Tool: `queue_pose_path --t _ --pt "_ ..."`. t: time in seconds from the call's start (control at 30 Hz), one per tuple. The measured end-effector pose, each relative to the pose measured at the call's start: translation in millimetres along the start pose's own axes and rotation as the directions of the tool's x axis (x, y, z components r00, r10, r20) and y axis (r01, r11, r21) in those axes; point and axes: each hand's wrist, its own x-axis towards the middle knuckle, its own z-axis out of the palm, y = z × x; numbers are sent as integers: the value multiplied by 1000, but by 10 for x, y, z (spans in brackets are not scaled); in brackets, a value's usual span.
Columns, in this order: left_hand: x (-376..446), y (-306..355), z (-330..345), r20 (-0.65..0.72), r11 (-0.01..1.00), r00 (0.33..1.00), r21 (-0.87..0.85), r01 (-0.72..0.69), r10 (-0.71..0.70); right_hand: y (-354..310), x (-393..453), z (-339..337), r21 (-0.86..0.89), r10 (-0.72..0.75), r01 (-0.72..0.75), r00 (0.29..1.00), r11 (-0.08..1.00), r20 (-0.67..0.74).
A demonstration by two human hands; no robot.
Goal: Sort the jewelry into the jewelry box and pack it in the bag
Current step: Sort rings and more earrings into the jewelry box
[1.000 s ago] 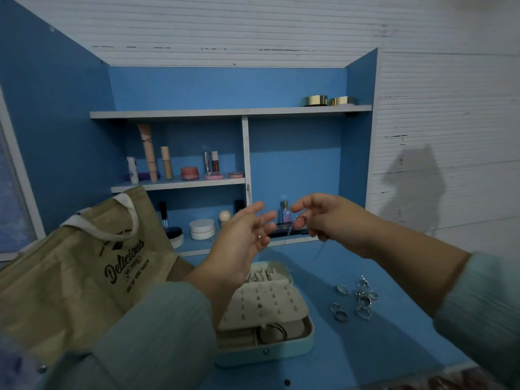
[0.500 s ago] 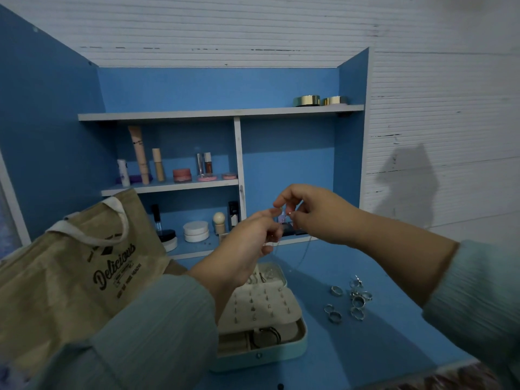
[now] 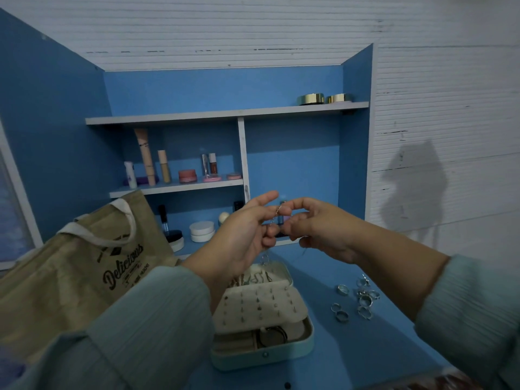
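I see both hands raised above the open jewelry box [image 3: 263, 319]: left hand [image 3: 242, 237] and right hand [image 3: 320, 229] fingers each pinch a thin chain [image 3: 272, 220]; rings [image 3: 356, 301] lie on the surface.

Two bare hands, left hand [image 3: 239, 237] and right hand [image 3: 323, 232], in pale green ribbed long sleeves [image 3: 157, 327] pushed up the forearms.

One head-worn wide-angle view looks forward and down, close behind both raised hands. Beyond the left hand [image 3: 242, 237] and right hand [image 3: 320, 232] stand shelves [image 3: 225, 114]; below them lies the desk [image 3: 323, 347].
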Motion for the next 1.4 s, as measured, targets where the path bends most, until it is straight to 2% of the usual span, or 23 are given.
queue_pose_path --t 0.27,0.4,0.57,0.67,0.8,0.93,1.0,1.1,1.23,1.4 --pt "-30 -5 -44 66 999 998 -47 2 1 23 38 73 80 -11 9 999 997 34" --pt "-21 -27 -104 47 996 998 -80 -31 35 19 60 84 74 6 1 996 997 -89" --pt "30 -140 -243 -11 992 1000 -125 -21 20 -53 98 15 404 52 28 981 915 -187" --pt "20 -220 -301 -27 986 1000 -167 8 -13 -79 95 14 462 39 46 984 886 -173" --pt "3 -324 -309 -72 977 997 -214 5 -21 -64 116 80 405 38 28 987 914 -155" --pt "67 -317 -376 -164 965 986 -250 -80 39 49 130 67 73 94 -84 985 994 -145" --pt "108 -295 -414 -196 981 978 -164 -104 70 125 129 49 -78 96 -106 988 991 -123" --pt "191 -296 -435 -213 991 973 113 -67 90 205 171 31 -221 92 -119 987 968 -129" --pt "334 -368 -488 -165 926 983 377 -19 87 282 294 3 -168 88 -118 980 979 -176" --pt "467 -537 -609 -133 857 990 513 34 41 468 456 -11 -59 129 -144 969 988 -209"
